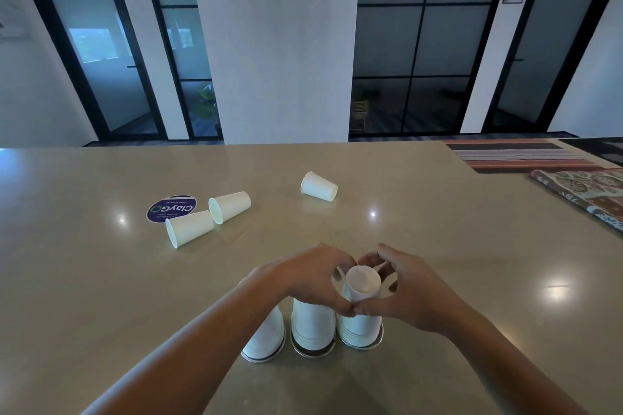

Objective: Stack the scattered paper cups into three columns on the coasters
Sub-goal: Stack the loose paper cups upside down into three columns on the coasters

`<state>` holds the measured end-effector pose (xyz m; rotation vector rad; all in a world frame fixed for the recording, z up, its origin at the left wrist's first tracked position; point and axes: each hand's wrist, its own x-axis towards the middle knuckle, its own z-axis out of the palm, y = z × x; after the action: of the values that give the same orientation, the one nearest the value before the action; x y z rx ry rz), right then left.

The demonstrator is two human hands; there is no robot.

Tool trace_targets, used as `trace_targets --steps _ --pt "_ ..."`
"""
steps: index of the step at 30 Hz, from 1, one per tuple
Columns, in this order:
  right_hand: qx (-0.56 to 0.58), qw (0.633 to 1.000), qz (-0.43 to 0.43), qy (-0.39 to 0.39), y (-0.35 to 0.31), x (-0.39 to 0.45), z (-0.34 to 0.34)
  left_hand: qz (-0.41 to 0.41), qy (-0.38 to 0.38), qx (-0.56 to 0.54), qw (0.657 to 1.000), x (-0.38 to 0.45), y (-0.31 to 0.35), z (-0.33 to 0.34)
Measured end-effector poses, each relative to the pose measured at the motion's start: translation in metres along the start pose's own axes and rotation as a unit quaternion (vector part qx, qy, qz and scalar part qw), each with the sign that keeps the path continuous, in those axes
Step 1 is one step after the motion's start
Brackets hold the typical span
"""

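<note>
Nearest on the counter (pixel 438 246) stand three columns of upside-down paper cups, each on a round coaster whose rim shows under it: the left column (pixel 266 337), partly hidden by the left forearm, the middle column (pixel 312 323) and the right column (pixel 359 327). Both hands curl around the top cup (pixel 363 283) of the right column, the left hand (pixel 310 280) from the left, the right hand (pixel 411 290) from the right, thumbs meeting at its near side. This cup looks tilted toward the left, so the step seems to be seating it: level it, press straight down evenly, and keep the column from sliding off its coaster.

Farther off, three loose cups lie on their sides, all empty as far as shows: two at far left (pixel 190 228) (pixel 229 206) beside a purple printed disc (pixel 171 208), one farther right (pixel 318 186).
</note>
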<state>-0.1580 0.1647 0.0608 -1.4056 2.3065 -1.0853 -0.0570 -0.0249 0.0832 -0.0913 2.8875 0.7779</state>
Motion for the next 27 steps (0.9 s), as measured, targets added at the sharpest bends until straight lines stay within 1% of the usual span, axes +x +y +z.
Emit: trace_targets --steps 5,9,15,19,22,27 --pt "0.026 1.000 0.000 0.003 -0.009 0.010 -0.010 -0.001 0.000 -0.022 1.000 -0.003 0.004 -0.012" --pt "0.094 0.995 -0.004 0.021 -0.020 0.024 -0.020 0.000 0.025 -0.033 0.999 -0.006 0.005 -0.025" --pt "0.108 0.994 -0.022 0.020 -0.038 0.051 -0.024 -0.013 0.060 -0.066 0.996 -0.010 -0.005 -0.045" --pt "0.122 0.992 -0.014 0.008 -0.046 0.072 -0.018 -0.032 0.113 -0.076 0.990 -0.010 -0.022 -0.054" --pt "0.141 0.990 0.009 -0.007 -0.044 0.090 -0.012 -0.054 0.166 -0.090 0.981 -0.011 -0.042 -0.057" --pt "0.098 0.993 0.060 -0.035 -0.031 0.120 -0.003 -0.112 0.260 -0.096 0.954 -0.010 -0.093 -0.056"
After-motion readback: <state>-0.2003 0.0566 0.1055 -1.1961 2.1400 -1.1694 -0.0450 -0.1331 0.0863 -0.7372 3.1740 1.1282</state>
